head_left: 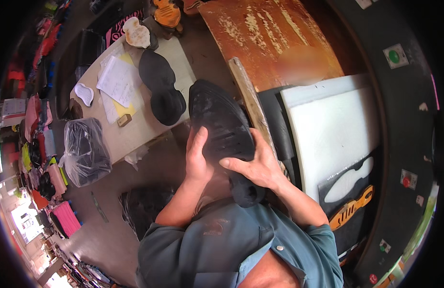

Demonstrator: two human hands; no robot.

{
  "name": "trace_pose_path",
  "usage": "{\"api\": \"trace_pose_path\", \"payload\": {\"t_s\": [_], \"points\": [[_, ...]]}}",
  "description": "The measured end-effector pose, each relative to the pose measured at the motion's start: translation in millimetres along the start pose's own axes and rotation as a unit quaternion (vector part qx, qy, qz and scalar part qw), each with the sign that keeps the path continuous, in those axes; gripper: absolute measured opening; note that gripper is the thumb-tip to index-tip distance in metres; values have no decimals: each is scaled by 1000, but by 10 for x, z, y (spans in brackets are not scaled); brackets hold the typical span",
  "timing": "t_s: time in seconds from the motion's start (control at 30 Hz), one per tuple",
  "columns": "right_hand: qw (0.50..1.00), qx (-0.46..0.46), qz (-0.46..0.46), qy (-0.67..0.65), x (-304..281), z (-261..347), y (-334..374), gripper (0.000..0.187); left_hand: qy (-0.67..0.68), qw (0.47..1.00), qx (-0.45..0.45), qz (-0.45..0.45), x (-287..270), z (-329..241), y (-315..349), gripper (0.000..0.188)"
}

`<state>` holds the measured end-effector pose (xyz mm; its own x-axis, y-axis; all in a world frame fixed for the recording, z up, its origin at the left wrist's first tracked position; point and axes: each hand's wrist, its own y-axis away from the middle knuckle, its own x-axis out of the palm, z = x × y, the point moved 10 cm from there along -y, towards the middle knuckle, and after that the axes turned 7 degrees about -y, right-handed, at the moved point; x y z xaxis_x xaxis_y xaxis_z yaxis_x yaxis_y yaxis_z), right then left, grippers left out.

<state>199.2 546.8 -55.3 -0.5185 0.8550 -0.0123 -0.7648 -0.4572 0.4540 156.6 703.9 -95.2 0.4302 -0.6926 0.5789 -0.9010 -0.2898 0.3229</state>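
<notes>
Two hands grip one black shoe sole point(221, 126), held upright just beside the white cutting board point(334, 129). Left hand point(198, 161) fingers clamped on its left edge; right hand point(256, 165) fingers pressed across its lower face. Two more black soles point(160, 86) lie on the desk point(130, 134), left of the board.

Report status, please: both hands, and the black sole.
Left hand and right hand both grip the black sole, held up before the chest. White cutting board at right. Nothing in the way.

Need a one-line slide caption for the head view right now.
Both hands, left hand and right hand, hold a black shoe sole beside a white cutting board.
</notes>
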Motion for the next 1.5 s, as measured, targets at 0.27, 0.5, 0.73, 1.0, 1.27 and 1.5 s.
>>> {"api": "trace_pose_path", "payload": {"t_s": [0.27,0.5,0.73,1.0,1.27,1.5], "points": [[989,-37,76,-121,1176,216,-1392,118,-18,996,53,-72,-964,-1049,-866,54],[996,-50,48,-59,1814,599,-2550,102,-250,953,79,-151,-1605,-1914,-2115,52],[987,-152,4,49,1808,509,-2574,95,-246,944,83,-202,-2093,-1746,-2351,57],[975,-180,25,131,1960,503,-2627,87,-486,821,193,-230,-1779,-1988,-2108,58],[968,-241,-1,76,1453,388,-2038,63,-680,676,83,-271,-2201,-2060,-2184,62],[941,-321,-108,24,202,374,-679,44,-594,703,381,-87,-288,-1846,-1683,51]]}}
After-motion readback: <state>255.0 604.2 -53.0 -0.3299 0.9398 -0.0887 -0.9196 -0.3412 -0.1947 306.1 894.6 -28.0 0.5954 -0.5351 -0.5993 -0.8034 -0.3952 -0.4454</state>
